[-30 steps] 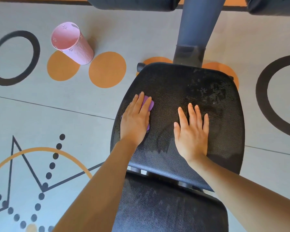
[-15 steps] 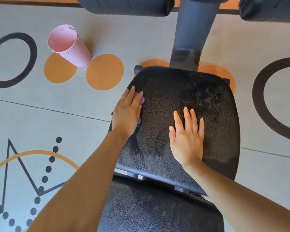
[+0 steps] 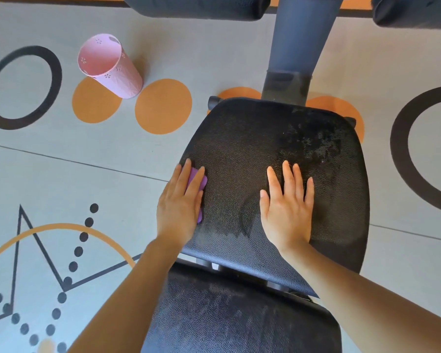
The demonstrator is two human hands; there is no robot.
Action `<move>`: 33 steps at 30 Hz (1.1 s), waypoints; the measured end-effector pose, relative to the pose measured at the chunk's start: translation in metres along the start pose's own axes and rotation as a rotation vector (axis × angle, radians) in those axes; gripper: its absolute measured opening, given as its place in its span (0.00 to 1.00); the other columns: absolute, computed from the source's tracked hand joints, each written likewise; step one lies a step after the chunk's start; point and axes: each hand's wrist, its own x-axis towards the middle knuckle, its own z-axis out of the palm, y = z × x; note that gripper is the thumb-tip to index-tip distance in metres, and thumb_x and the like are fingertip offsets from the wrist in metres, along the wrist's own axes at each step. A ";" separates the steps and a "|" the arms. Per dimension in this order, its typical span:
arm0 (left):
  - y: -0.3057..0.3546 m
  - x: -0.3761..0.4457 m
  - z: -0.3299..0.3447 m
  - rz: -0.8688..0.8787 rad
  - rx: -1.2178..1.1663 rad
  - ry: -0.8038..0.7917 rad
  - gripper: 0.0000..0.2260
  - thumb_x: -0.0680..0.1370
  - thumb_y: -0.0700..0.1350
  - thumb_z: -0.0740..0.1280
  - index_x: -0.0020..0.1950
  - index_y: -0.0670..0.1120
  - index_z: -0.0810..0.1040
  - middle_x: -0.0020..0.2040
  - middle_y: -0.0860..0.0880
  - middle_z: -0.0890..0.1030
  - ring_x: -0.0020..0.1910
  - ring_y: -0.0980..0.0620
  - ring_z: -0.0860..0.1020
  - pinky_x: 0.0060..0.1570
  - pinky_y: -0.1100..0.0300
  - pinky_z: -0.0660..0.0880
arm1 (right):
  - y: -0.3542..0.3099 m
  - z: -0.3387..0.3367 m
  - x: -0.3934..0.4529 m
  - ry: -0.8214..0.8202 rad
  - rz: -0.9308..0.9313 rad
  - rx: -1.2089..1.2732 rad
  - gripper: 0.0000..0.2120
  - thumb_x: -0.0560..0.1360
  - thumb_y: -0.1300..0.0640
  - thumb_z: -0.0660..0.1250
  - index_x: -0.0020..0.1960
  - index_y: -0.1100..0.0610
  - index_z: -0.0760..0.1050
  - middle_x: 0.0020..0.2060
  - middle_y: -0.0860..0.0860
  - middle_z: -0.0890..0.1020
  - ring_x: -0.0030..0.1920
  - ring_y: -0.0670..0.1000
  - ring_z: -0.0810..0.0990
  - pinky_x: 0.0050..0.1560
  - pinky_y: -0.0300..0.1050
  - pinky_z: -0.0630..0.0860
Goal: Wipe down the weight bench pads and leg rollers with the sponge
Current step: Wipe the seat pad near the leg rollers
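Observation:
The black textured seat pad [image 3: 252,138] of the weight bench fills the middle, with wet streaks and a damp patch at its far right. My left hand [image 3: 180,205] presses a purple sponge [image 3: 197,180] flat against the pad's left edge, fingers straight over it. Flat on the pad's middle lies my right hand [image 3: 287,210], fingers spread, holding nothing. A second black pad [image 3: 234,319] lies nearer me. Two black leg rollers [image 3: 196,7] [image 3: 415,11] show at the top edge.
A grey bench post [image 3: 301,34] rises beyond the seat pad. On the patterned floor mat [image 3: 61,174] at the upper left stands a pink perforated metal cup [image 3: 110,64], upright and apparently holding nothing.
My left hand slid the sponge leftward from inside the pad to its left edge. My right hand stayed flat on the pad.

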 end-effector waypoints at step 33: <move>0.097 -0.076 0.039 -0.254 -0.045 0.092 0.20 0.81 0.45 0.56 0.73 0.48 0.66 0.75 0.40 0.62 0.75 0.42 0.60 0.71 0.47 0.61 | 0.039 -0.009 -0.032 -0.008 -0.198 -0.009 0.23 0.80 0.48 0.54 0.73 0.55 0.67 0.73 0.60 0.66 0.74 0.60 0.61 0.72 0.63 0.55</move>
